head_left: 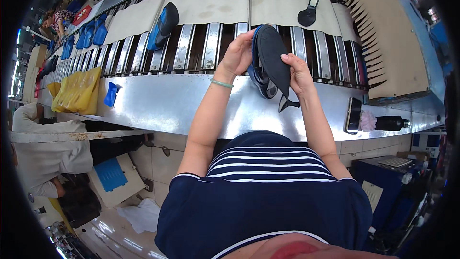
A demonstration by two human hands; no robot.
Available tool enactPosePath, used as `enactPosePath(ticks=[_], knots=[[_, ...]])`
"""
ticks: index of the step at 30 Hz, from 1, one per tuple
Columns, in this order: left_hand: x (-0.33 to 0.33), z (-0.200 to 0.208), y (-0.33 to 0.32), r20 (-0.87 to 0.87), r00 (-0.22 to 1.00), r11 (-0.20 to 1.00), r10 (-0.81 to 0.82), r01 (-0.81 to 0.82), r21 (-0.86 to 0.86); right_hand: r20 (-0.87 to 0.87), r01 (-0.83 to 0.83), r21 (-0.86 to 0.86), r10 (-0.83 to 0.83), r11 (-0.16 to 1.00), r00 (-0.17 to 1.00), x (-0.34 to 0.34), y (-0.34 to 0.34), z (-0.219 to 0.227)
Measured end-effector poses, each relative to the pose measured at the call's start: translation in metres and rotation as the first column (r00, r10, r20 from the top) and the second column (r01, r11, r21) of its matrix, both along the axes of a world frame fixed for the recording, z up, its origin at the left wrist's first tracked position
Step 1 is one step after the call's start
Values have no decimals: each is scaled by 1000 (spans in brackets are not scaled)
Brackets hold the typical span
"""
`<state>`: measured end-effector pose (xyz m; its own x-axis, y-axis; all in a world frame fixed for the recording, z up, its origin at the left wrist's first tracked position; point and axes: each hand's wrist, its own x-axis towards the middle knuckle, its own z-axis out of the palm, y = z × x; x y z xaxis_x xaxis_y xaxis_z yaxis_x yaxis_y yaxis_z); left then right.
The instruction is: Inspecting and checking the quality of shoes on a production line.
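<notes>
Above the near edge of the roller conveyor, a black-and-blue shoe (pixel 263 88) is held up between my two hands. A black shoe sole (pixel 274 53) lies along its side facing right, and the sole's narrow lower end stands away from the shoe. My left hand (pixel 238 52) is closed around the shoe's upper left side, its fingertips partly hidden behind it. My right hand (pixel 299 73) pinches the sole's right edge, thumb on the dark face. How far the sole is joined to the shoe I cannot tell.
Cream mats (pixel 206 7) cover parts of the metal rollers (pixel 212 48). A blue-and-black shoe (pixel 164 25) and a loose black sole (pixel 307 17) lie there. Yellow plastic pieces (pixel 76 93), a phone (pixel 353 115) and a black bottle (pixel 389 123) rest nearer. Jagged cardboard (pixel 397 43) stands right. Co-workers are nearby.
</notes>
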<state>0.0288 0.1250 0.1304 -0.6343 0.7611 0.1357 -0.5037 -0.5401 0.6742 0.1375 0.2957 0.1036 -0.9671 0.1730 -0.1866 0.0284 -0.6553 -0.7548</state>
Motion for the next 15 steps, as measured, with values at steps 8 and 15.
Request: enactPosePath(ticks=[8, 15], knots=[[-1, -4, 2, -132, 990, 999, -42, 44, 11, 4, 34, 42, -34, 999, 999, 1, 5, -5], [3, 0, 5, -175, 983, 994, 51, -67, -87, -34, 13, 32, -12, 999, 999, -5, 14, -18]])
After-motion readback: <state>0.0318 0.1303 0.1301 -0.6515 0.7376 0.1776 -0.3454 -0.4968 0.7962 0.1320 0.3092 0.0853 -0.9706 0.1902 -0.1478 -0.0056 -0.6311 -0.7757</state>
